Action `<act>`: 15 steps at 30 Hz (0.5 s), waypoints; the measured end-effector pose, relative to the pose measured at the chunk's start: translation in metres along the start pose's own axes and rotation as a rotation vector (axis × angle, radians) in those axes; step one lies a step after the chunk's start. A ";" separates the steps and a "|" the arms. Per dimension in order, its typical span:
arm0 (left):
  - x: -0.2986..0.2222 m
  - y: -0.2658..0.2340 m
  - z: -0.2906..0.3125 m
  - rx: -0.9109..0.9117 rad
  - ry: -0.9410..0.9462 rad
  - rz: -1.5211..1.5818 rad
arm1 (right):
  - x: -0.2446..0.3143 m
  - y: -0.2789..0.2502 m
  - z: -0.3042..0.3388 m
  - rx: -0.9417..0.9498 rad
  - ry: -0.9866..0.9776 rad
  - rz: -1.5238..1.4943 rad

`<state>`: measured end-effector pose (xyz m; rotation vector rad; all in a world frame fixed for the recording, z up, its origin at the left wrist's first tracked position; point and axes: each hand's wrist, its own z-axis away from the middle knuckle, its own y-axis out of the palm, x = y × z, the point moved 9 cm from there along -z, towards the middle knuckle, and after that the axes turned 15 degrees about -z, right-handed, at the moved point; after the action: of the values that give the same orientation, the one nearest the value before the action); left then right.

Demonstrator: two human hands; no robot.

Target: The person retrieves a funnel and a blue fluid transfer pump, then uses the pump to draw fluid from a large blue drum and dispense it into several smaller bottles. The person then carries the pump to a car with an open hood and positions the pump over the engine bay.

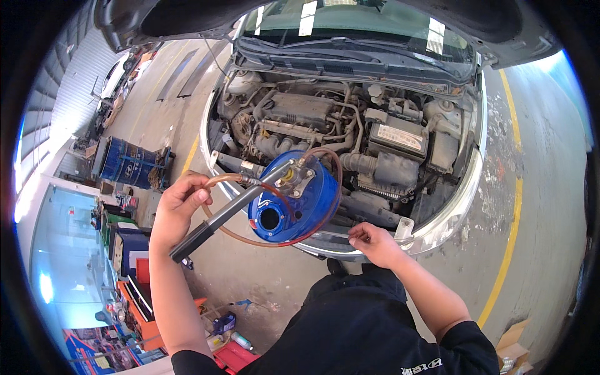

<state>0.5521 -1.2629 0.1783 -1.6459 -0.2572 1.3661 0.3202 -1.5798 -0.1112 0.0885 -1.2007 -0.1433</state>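
A blue pump bucket with a round dark opening in its top is at the front edge of the car's engine bay. From its metal pump head, a long lever handle with a black grip slants down towards my left forearm. A reddish-brown see-through hose loops around the bucket. My left hand pinches this hose near its metal fitting, thumb against fingers. To the right of the bucket, my right hand is by the car's front edge, its fingers curled in; whatever they may hold is hidden.
Beneath the raised hood lie a dusty engine and a battery. A blue drum stands at the left. Lower left are an orange tool cart, bottles and a red tray. A cardboard box sits lower right.
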 end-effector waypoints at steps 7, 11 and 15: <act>0.024 -0.028 0.054 -0.167 0.110 0.130 | 0.070 0.041 0.013 0.039 -0.149 -0.004; 0.040 -0.030 0.064 -0.280 0.121 0.214 | 0.113 0.067 0.032 0.001 -0.251 0.044; 0.041 -0.035 0.070 -0.369 0.160 0.207 | 0.141 0.085 0.059 -0.062 -0.327 0.057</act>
<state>0.5207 -1.1804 0.1825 -2.1280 -0.2611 1.3877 0.3208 -1.5178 0.0519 -0.0250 -1.5223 -0.1481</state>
